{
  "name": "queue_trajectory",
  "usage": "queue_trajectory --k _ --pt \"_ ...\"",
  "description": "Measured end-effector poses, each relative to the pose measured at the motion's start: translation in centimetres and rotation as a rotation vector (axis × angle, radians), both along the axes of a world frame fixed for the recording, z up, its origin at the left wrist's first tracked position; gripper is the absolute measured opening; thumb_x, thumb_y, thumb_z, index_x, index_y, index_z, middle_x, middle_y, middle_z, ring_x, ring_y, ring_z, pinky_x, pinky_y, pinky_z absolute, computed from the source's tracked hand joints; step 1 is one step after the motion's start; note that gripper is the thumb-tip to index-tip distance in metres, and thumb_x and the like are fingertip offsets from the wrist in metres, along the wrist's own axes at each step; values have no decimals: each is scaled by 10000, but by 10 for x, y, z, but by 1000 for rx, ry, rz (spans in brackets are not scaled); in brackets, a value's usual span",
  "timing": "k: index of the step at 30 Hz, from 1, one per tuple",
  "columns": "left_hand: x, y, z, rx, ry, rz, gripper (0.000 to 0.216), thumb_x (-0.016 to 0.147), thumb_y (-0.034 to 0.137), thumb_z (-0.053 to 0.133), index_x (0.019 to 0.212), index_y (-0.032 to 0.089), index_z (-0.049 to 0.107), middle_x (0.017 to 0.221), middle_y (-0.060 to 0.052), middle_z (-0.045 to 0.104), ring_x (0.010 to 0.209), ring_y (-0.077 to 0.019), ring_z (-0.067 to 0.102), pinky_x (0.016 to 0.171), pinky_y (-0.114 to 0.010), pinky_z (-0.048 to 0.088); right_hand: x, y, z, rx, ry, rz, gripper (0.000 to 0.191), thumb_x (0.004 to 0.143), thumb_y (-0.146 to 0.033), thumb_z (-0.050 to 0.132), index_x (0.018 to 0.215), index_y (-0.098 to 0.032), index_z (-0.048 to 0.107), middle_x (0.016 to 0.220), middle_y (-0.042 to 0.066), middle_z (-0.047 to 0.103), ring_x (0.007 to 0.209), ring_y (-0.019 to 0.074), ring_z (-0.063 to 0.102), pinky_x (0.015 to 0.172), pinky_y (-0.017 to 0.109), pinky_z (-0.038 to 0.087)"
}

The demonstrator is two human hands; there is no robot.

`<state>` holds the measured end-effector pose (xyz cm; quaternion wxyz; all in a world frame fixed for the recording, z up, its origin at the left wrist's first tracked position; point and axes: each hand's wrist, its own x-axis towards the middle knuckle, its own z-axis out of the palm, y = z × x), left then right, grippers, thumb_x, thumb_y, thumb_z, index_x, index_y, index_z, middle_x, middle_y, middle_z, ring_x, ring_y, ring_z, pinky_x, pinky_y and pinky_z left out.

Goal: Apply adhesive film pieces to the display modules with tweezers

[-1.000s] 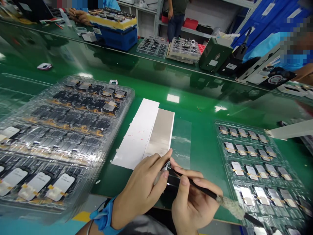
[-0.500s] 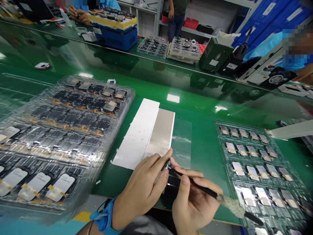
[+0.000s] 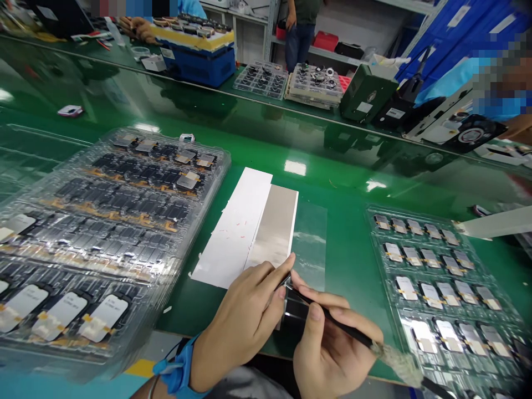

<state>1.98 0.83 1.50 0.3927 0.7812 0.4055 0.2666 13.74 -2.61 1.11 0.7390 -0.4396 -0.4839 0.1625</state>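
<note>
Bench: a long green glossy workbench (image 3: 344, 188) is stretching across the room and reflecting the ceiling lights.

People nearby: a person in dark trousers (image 3: 299, 39) is standing beyond the bench, and a co-worker's hands (image 3: 135, 22) are working at the far left.

Left tray: a large clear plastic tray (image 3: 112, 238) is lying on the bench, holding rows of dark rectangular screen modules.

Right tray: a smaller clear plastic tray (image 3: 436, 288) is sitting to the right, holding white-faced modules with yellow tape.

Sheets: a white paper sheet (image 3: 233, 227) and a silver-grey sheet (image 3: 274, 227) are lying side by side, touching, with a clear film (image 3: 311, 244) just beside them.

Left hand: the left hand (image 3: 236, 324), with a blue wrist strap (image 3: 177, 370), is closing its fingers on a glossy black rectangular panel (image 3: 296, 309) in front of the sheets, over the bench edge. The exact contact is partly hidden.

Right hand: the right hand (image 3: 332, 354) is pinching a slim black tool (image 3: 341, 322) with a grey fibrous wrapping (image 3: 399, 366), its tip touching the top of the panel.
</note>
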Motion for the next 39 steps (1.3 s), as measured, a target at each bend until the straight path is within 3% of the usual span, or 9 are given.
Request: queue_trajectory --k 9,16,20,32,35,39 --pt "-3 -3 -1 9 -19 -8 505 1041 256 307 1541 298 248 1110 -69 585 1048 -234 557 914 -413 484 0 1 0 6 -38 28 325 841 89 496 1027 -175 465 924 30 701 923 174 724 850 383 635" --pt "-1 0 -1 22 -15 31 452 1031 243 347 1478 283 398 939 -48 585 860 -209 582 758 -358 496 0 1 2 29 -24 -39 316 838 77 508 1022 -178 475 888 39 714 841 181 734 755 370 660" --pt "0 2 -2 67 -6 34 480 1012 201 351 1483 280 393 867 -31 567 781 -195 569 683 -323 477 -2 1 2 17 -27 -45 295 846 56 538 1006 -183 473 883 32 719 842 190 738 754 394 662" --pt "0 3 -3 69 24 31 503 1001 188 363 1496 280 377 857 -33 576 774 -192 574 669 -307 483 0 -1 -1 -10 -53 -2 277 860 30 553 1016 -188 482 908 36 722 894 211 734 766 424 657" --pt "3 3 -1 73 37 36 478 1009 200 360 1481 263 395 896 -47 601 820 -206 595 706 -331 504 -1 1 0 3 -37 -43 274 859 27 562 1009 -185 476 899 33 719 839 198 737 742 396 660" --pt "-9 -10 12 125 1 71 398 1014 177 346 1403 230 414 1094 -77 647 990 -222 615 863 -374 512 -2 2 -2 51 -22 -173 297 843 -4 625 1049 -185 512 883 26 722 737 199 732 634 354 657"
